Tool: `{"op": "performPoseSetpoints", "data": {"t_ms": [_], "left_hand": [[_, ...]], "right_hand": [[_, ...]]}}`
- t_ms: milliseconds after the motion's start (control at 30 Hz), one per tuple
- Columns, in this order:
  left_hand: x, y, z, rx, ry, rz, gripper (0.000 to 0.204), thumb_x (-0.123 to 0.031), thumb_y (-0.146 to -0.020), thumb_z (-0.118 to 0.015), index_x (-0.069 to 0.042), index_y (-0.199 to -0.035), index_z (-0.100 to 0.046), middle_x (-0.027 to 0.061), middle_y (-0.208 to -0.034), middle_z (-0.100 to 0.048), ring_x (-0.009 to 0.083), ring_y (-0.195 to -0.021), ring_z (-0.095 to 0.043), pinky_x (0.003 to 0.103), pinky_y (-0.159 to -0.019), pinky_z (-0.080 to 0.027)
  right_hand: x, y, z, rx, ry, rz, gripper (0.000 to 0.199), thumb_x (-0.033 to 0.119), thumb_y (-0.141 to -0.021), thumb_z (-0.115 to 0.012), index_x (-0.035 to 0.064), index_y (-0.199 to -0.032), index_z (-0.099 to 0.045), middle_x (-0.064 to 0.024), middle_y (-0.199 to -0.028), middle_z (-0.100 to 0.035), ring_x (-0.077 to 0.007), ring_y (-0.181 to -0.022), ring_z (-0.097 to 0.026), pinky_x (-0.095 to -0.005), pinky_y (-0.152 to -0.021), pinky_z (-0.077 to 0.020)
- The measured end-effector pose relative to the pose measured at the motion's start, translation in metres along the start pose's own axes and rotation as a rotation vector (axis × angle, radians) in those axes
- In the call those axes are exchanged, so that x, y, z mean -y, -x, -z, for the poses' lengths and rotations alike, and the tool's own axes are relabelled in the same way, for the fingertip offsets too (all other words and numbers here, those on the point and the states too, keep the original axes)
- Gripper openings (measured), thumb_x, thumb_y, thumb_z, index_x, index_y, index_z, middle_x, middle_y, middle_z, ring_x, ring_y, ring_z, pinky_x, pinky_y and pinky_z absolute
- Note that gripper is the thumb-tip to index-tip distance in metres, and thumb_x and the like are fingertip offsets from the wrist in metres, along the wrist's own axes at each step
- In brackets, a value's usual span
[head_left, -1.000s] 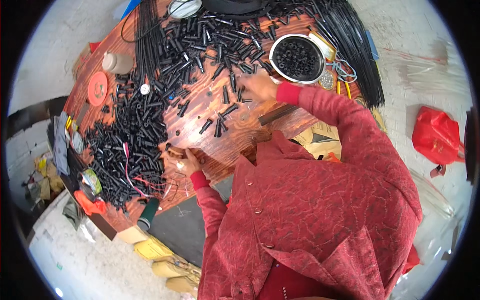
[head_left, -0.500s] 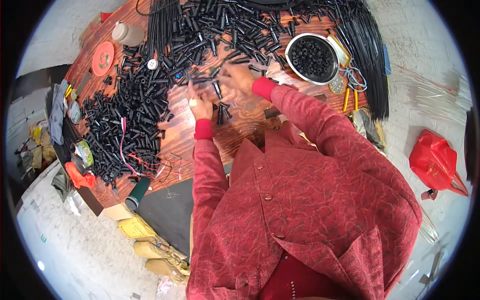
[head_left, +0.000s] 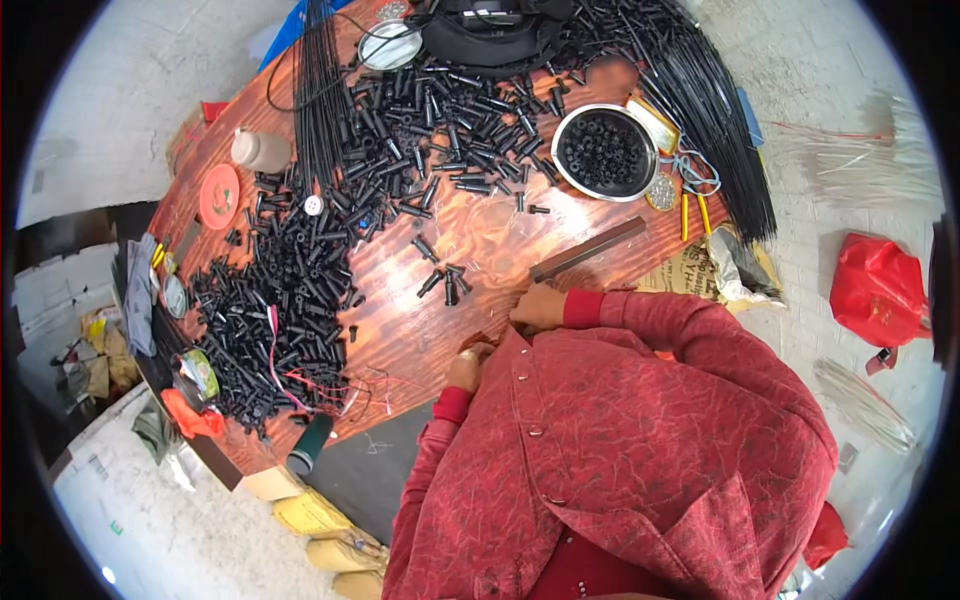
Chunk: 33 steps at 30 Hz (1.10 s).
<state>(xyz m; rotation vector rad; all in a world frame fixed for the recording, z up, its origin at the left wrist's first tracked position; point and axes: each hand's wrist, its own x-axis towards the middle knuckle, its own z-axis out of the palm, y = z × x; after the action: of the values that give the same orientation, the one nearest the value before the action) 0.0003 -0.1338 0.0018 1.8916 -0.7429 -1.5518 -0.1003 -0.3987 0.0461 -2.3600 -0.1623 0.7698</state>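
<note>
My left hand [head_left: 467, 368] is at the table's front edge against the red jacket [head_left: 600, 420], its curled fingers partly hidden by the jacket's front. Higher and to the right, my right hand [head_left: 538, 307] is closed beside the jacket's front edge. What either hand holds, if anything, is hidden. Beyond them on the wooden table lies a small group of black tubular parts [head_left: 450, 290], with another black part [head_left: 424, 247] slightly farther off. Neither hand touches these.
Black parts [head_left: 290, 290] pile up on the left and across the back. A metal bowl [head_left: 606, 152] of small black pieces stands at right, near yellow-handled pliers [head_left: 694, 215]. A dark flat bar [head_left: 588, 248] lies before it. A green cylinder [head_left: 311, 443] is at the front left edge.
Both hands have drawn back from the black parts to the table's front edge by the jacket. One part has left the right hand's area, and the view has shifted slightly.
</note>
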Motion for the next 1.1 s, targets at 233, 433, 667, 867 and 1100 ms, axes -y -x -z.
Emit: {"op": "performPoseSetpoints", "data": {"t_ms": [233, 433, 667, 867, 1100], "left_hand": [[0.088, -0.061, -0.027, -0.033, -0.119, -0.437, 0.033, -0.029, -0.086, -0.067, -0.005, -0.107, -0.076, 0.0215, -0.117, -0.07, 0.0383, -0.117, -0.063, 0.043, -0.105, -0.047], [0.182, -0.185, -0.052, -0.26, -0.264, -1.134, 0.031, -0.025, -0.087, -0.066, -0.002, -0.109, -0.073, 0.0199, -0.11, -0.071, 0.0367, -0.109, -0.065, 0.043, -0.101, -0.049], [0.151, -0.098, -0.042, -0.074, -0.068, -0.505, 0.031, -0.027, -0.091, -0.066, -0.003, -0.108, -0.072, 0.0209, -0.107, -0.071, 0.0349, -0.101, -0.068, 0.045, -0.089, -0.053], [0.029, -0.082, -0.051, -0.109, -0.065, -0.227, 0.038, -0.034, -0.085, -0.077, -0.003, -0.104, -0.068, 0.0175, -0.095, -0.073, 0.0271, -0.085, -0.071, 0.039, -0.074, -0.056], [0.022, -0.045, -0.072, -0.169, 0.456, -0.056, 0.046, -0.034, -0.079, -0.087, -0.002, -0.104, -0.066, 0.0062, -0.091, -0.071, 0.0151, -0.08, -0.065, 0.032, -0.072, -0.055]], "right_hand": [[-0.051, -0.082, -0.13, 0.07, 0.007, 0.223, 0.027, 0.022, -0.078, -0.07, 0.0083, -0.099, -0.078, -0.0156, -0.099, -0.076, -0.0315, -0.092, -0.072, -0.045, -0.078, -0.0546], [-0.107, -0.107, -0.184, -0.055, -0.543, 0.401, 0.029, 0.013, -0.094, -0.058, 0.0029, -0.117, -0.072, -0.0174, -0.106, -0.075, -0.0259, -0.087, -0.067, -0.0408, -0.08, -0.0533], [-0.095, -0.058, -0.147, -0.071, -0.535, 0.221, 0.066, 0.001, -0.074, -0.066, 0.0012, -0.139, -0.055, -0.0216, -0.126, -0.066, -0.0325, -0.117, -0.06, -0.0418, -0.099, -0.0483], [0.012, -0.02, -0.027, 0.099, -0.699, 0.455, 0.044, 0.008, -0.07, -0.073, -0.0039, -0.113, -0.068, -0.021, -0.107, -0.07, -0.0293, -0.095, -0.064, -0.0399, -0.085, -0.052], [0.005, -0.028, -0.052, 0.349, -0.557, -0.118, 0.03, 0.028, -0.085, -0.066, 0.0024, -0.098, -0.072, -0.0149, -0.083, -0.071, -0.0192, -0.075, -0.064, -0.0367, -0.075, -0.0507]]}}
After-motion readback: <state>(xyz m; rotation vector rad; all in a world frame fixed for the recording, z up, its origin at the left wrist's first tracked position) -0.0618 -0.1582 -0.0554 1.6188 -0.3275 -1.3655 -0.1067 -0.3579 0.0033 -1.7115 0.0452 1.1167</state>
